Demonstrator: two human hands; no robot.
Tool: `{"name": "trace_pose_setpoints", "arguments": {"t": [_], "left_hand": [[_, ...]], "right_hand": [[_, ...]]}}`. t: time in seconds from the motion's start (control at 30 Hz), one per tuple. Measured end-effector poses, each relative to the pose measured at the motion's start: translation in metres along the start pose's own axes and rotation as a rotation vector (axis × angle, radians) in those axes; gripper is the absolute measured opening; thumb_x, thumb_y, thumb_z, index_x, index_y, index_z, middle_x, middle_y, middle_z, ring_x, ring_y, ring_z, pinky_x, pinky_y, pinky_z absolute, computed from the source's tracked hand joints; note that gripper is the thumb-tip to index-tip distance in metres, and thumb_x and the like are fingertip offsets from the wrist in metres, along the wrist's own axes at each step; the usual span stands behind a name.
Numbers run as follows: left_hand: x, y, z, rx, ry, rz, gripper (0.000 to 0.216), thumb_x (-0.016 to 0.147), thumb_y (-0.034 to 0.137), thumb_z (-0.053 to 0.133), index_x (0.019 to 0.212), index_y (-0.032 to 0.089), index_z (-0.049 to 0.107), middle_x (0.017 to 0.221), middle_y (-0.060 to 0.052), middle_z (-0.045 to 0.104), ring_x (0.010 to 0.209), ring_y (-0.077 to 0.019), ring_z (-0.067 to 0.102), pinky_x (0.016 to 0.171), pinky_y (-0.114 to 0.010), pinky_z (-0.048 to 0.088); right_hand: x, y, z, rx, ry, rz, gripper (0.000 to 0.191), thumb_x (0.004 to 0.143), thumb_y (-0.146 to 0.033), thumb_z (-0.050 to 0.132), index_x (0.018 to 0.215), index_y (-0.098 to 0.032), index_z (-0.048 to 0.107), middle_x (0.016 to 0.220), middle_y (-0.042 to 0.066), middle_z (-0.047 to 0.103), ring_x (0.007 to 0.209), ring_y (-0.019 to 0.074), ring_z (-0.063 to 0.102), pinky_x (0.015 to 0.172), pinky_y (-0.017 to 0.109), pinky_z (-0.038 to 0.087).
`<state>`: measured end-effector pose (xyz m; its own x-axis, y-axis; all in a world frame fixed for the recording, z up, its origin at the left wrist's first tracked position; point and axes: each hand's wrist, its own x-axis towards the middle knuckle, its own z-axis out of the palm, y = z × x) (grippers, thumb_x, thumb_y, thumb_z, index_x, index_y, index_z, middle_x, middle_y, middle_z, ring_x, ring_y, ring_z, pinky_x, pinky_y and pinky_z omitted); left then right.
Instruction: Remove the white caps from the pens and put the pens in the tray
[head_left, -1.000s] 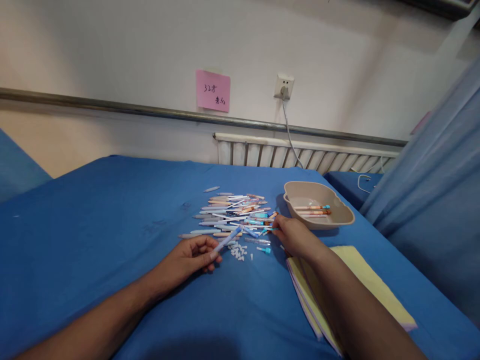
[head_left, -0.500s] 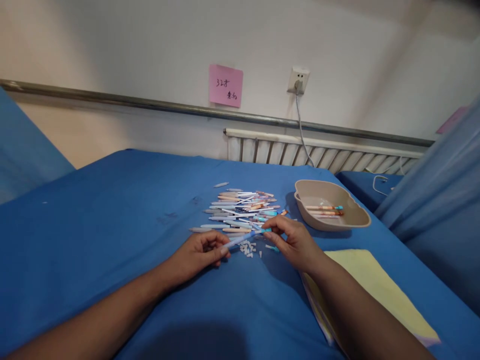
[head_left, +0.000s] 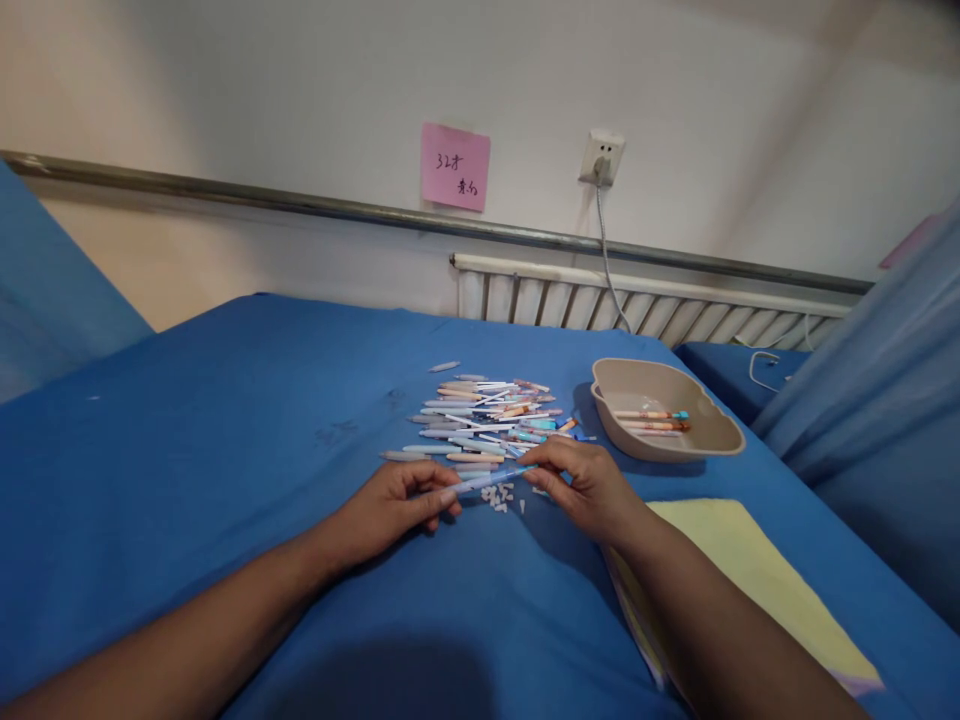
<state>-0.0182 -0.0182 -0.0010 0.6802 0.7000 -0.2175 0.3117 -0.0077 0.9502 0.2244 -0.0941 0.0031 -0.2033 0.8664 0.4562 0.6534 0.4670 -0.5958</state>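
Beneath the pens (head_left: 480, 446), blue cloth (head_left: 225, 420); beyond, a white radiator (head_left: 530, 298).

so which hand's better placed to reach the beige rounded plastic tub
Probably the right hand, nearer the tub, though busy at one end of a slim pale-blue pen; the left hand holds the other end, farther off.

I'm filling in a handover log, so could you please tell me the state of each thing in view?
Left hand: closed on the pen
Right hand: pinching the pen's other end
Pen: held; whether fully assembled, unclear
Pile: loose, spread on the sheet
White bits: loose, mostly clustered
Basin: upright, open, slim pieces inside
Cloth: folded, flat
Plug: in the socket
Note: stuck to the wall
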Motion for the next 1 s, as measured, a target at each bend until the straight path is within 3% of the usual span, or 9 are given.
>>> {"name": "trace_pose_setpoints", "arguments": {"t": [0.23, 0.37, 0.7, 0.77, 0.87, 1.0], "left_hand": [[-0.002, 0.001, 0.0, -0.013, -0.046, 0.01, 0.028, 0.079, 0.041, 0.06, 0.089, 0.015, 0.061, 0.077, -0.002, 0.067, 0.056, -0.009, 0.051, 0.056, -0.023, 0.044], [-0.003, 0.006, 0.002, 0.039, -0.024, 0.027, 0.024, 0.078, 0.038, 0.061, 0.087, 0.016, 0.062, 0.077, -0.001, 0.066, 0.06, -0.01, 0.053, 0.059, -0.023, 0.045], [-0.002, -0.002, 0.002, 0.046, -0.086, 0.038, 0.024, 0.081, 0.039, 0.057, 0.088, 0.017, 0.059, 0.081, -0.002, 0.067, 0.063, -0.011, 0.056, 0.062, -0.025, 0.045], [-0.002, -0.001, 0.002, 0.013, -0.088, 0.018, 0.025, 0.08, 0.04, 0.058, 0.09, 0.017, 0.058, 0.081, -0.002, 0.067, 0.062, -0.0108, 0.056, 0.062, -0.025, 0.045], [-0.002, 0.001, 0.003, -0.025, -0.087, 0.007, 0.027, 0.08, 0.041, 0.058, 0.091, 0.017, 0.057, 0.081, -0.002, 0.067, 0.061, -0.0102, 0.055, 0.061, -0.025, 0.045], [-0.001, 0.0, 0.002, -0.042, -0.085, 0.012, 0.027, 0.081, 0.041, 0.058, 0.091, 0.016, 0.056, 0.081, -0.002, 0.067, 0.06, -0.0096, 0.054, 0.061, -0.024, 0.044]], "right_hand": [[0.001, 0.002, 0.006, 0.175, 0.0, 0.211, 0.015, 0.086, -0.03, 0.055, 0.089, -0.02, 0.066, 0.061, -0.002, 0.061, 0.055, 0.0105, 0.056, 0.055, 0.021, 0.041], [0.002, 0.003, 0.011, 0.29, -0.004, 0.317, 0.018, 0.086, -0.033, 0.054, 0.08, -0.019, 0.062, 0.061, -0.003, 0.06, 0.049, 0.009, 0.054, 0.05, 0.02, 0.04], [0.001, 0.006, 0.016, 0.313, -0.017, 0.377, 0.035, 0.087, -0.046, 0.05, 0.066, -0.019, 0.057, 0.054, -0.003, 0.058, 0.045, 0.0091, 0.052, 0.048, 0.02, 0.04], [0.001, 0.007, 0.015, 0.324, -0.012, 0.358, 0.037, 0.089, -0.047, 0.045, 0.07, -0.019, 0.059, 0.056, -0.002, 0.058, 0.046, 0.0095, 0.053, 0.049, 0.021, 0.041], [0.0, 0.007, 0.015, 0.371, 0.041, 0.337, 0.035, 0.093, -0.044, 0.039, 0.093, -0.019, 0.063, 0.059, -0.001, 0.059, 0.055, 0.0118, 0.058, 0.054, 0.022, 0.044], [0.0, 0.009, 0.017, 0.504, 0.117, 0.322, 0.027, 0.085, -0.037, 0.054, 0.106, -0.02, 0.058, 0.072, -0.001, 0.059, 0.061, 0.0117, 0.058, 0.057, 0.023, 0.046]]}}
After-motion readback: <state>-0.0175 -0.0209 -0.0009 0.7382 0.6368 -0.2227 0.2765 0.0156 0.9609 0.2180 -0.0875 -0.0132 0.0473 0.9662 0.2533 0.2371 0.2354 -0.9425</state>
